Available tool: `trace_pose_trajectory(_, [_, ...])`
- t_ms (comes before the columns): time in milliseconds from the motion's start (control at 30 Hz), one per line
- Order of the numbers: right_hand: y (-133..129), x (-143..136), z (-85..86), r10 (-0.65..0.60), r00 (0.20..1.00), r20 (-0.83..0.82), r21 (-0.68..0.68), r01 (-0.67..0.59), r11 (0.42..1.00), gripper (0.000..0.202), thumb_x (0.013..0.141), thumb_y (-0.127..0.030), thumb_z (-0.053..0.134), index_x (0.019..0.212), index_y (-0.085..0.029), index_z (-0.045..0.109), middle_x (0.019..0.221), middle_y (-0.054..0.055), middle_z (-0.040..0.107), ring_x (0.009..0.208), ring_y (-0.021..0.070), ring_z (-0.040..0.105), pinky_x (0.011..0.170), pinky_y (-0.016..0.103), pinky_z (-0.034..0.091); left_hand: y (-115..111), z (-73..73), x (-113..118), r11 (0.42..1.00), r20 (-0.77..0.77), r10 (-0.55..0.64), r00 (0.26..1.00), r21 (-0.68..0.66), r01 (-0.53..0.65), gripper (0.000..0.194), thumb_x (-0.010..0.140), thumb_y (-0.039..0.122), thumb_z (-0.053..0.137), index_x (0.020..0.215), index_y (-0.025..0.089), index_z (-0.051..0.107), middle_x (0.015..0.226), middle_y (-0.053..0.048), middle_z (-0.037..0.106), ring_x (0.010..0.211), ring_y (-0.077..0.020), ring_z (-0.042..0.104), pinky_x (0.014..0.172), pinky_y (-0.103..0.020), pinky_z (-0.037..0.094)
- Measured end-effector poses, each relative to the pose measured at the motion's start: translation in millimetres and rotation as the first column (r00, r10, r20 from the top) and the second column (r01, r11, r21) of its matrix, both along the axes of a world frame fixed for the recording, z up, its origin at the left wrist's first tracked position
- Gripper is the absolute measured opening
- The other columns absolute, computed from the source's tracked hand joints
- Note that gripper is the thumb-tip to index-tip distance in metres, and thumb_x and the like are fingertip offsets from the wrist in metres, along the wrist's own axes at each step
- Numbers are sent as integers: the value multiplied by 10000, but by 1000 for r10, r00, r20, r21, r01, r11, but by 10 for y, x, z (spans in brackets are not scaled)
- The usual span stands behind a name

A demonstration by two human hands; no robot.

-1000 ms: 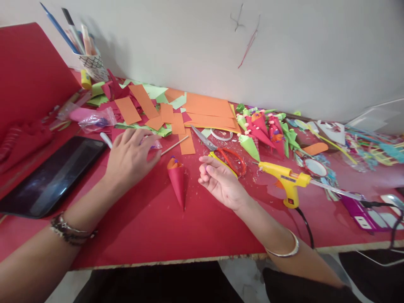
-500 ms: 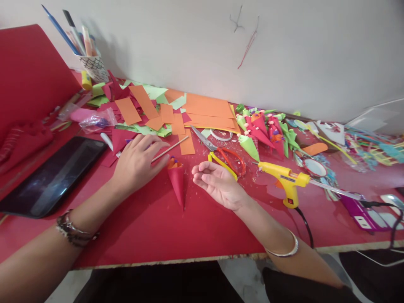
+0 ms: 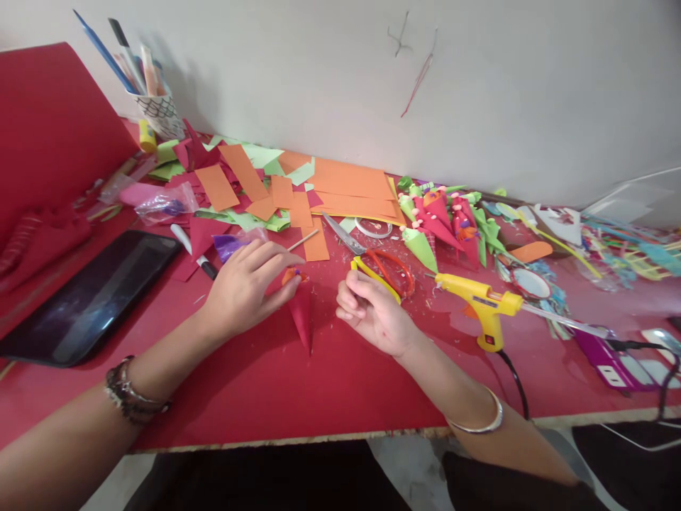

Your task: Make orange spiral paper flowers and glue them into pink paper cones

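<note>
A small red paper cone point(image 3: 301, 321) with orange and purple pieces in its wide top lies on the red table point(image 3: 319, 397). My left hand point(image 3: 247, 284) reaches over the cone's top with its fingers apart; whether they touch it is unclear. Just beyond those fingers lies a thin wooden stick point(image 3: 303, 240). My right hand point(image 3: 369, 309), right of the cone, is palm up with its fingers curled in, and what they hold, if anything, is hidden. Scissors with red handles point(image 3: 391, 270) lie behind it, beside a yellow-handled tool point(image 3: 375, 279).
On the right is a yellow glue gun point(image 3: 486, 305) with a black cable. Behind it lies a pile of finished-looking cones point(image 3: 441, 220). Orange paper point(image 3: 351, 184) and scraps line the wall. A black phone point(image 3: 90, 298), a marker point(image 3: 194, 252) and a pen cup point(image 3: 159, 113) are left.
My left hand has moved right, over the cone's top, uncovering the marker and a purple piece. My right hand has shifted slightly right and its fingers have curled in.
</note>
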State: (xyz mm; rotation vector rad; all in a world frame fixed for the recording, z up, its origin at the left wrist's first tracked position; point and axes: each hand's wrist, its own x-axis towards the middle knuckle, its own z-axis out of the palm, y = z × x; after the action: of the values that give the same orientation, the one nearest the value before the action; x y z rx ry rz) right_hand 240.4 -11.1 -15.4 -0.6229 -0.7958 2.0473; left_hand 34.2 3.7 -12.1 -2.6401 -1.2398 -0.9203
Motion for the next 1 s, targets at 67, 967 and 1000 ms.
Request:
trace_pose_trajectory(67, [4, 2, 1, -5, 1000, -9, -8, 5, 1000, 188, 784, -148, 511, 618, -166, 424, 538, -74, 442, 442, 20, 270, 484, 146, 306, -2, 1, -1, 1000, -4, -5, 1000, 4, 5, 165, 801, 220, 482, 934, 157, 556, 847, -70, 598, 754, -194, 521, 682, -335, 436])
trace_pose_trajectory(967, [-99, -84, 114, 70, 991, -112, -199, -92, 976, 540, 818, -524, 223, 1135, -176, 487, 1154, 81, 546, 1023, 164, 501, 803, 297, 394, -238, 17, 255, 958, -81, -267, 960, 83, 273, 231, 819, 318, 518, 1011, 192, 541, 918, -47, 628, 808, -169, 559, 719, -299, 424])
trace_pose_trajectory(1000, [-110, -90, 114, 82, 991, -109, -198, -102, 975, 551, 811, -540, 226, 1143, -184, 484, 1153, 79, 547, 1017, 166, 503, 800, 304, 394, -241, 10, 271, 960, -83, -269, 959, 59, 275, 206, 825, 316, 512, 988, 197, 553, 928, -40, 631, 822, -167, 560, 738, -301, 420])
